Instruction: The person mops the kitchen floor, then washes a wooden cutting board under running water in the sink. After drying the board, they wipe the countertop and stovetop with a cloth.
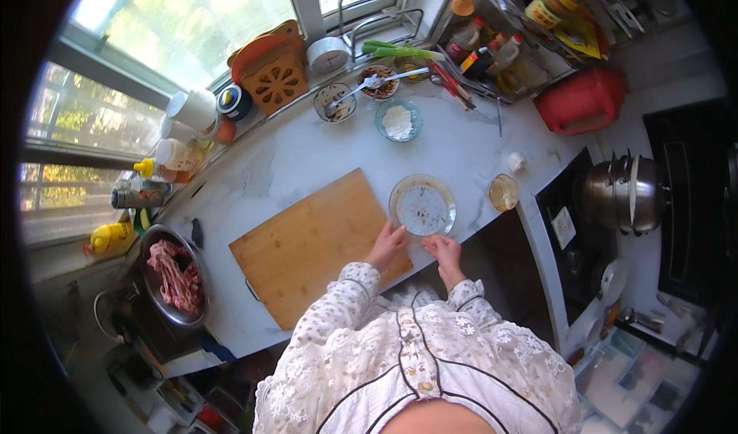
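A shallow round glass dish with scattered dark specks sits on the pale marble-patterned countertop. My left hand is at the dish's near left rim, above the right edge of the wooden cutting board. Its fingertips reach the rim, but a grip on the glass cannot be made out. My right hand is close to the near rim, its fingers bent together; whether something thin is between them is unclear. Right of the dish stands an amber-tinted glass cup.
A metal bowl of raw meaty bones is at the left. Farther back are a bowl of white powder, two sauce-stained bowls with spoons, and scallions. A steel pot stands on the stove at right, beyond a counter gap.
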Motion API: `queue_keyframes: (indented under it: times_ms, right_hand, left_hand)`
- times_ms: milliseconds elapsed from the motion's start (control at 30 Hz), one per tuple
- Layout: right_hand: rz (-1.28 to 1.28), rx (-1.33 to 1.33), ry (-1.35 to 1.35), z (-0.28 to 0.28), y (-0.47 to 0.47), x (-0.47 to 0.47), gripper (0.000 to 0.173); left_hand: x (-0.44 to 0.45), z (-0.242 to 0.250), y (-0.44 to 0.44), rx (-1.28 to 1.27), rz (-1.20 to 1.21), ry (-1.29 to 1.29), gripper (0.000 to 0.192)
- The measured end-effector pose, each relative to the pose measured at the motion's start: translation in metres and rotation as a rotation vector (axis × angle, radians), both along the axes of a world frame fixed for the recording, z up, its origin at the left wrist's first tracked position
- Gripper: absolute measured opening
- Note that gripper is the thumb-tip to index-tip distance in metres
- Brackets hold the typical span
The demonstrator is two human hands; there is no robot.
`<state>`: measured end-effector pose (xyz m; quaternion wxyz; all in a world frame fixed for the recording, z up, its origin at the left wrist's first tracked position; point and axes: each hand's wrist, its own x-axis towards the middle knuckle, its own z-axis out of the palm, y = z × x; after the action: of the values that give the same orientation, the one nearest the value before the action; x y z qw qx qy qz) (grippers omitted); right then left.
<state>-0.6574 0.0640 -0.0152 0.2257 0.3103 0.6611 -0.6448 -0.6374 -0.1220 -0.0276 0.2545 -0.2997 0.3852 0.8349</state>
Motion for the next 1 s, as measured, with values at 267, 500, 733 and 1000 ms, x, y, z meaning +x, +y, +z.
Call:
queue_keyframes:
  times_ms: [267,500,733,1000]
  right_hand:
    - [0.156,0.004,0.103,0.027,-0.055,-0.01,0.015]
    - [0.437,-0.152,0.215,-0.014,-0.196,-0.071,0.017]
    - [0.49,-0.172,0.145,-0.007,-0.288,-0.104,0.019]
    - [0.335,-0.313,0.162,0.019,-0.193,-0.077,0.019]
  left_hand:
    - [0.008,0.06,-0.036,0.048,0.369,-0.04,0.038]
    - [0.0,0.027,-0.145,0.043,0.763,0.179,0.037]
    - [-0.025,-0.028,-0.229,-0.12,0.852,0.177,0.026]
    - [-0.057,-0.055,-0.245,-0.104,0.873,0.215,0.036]
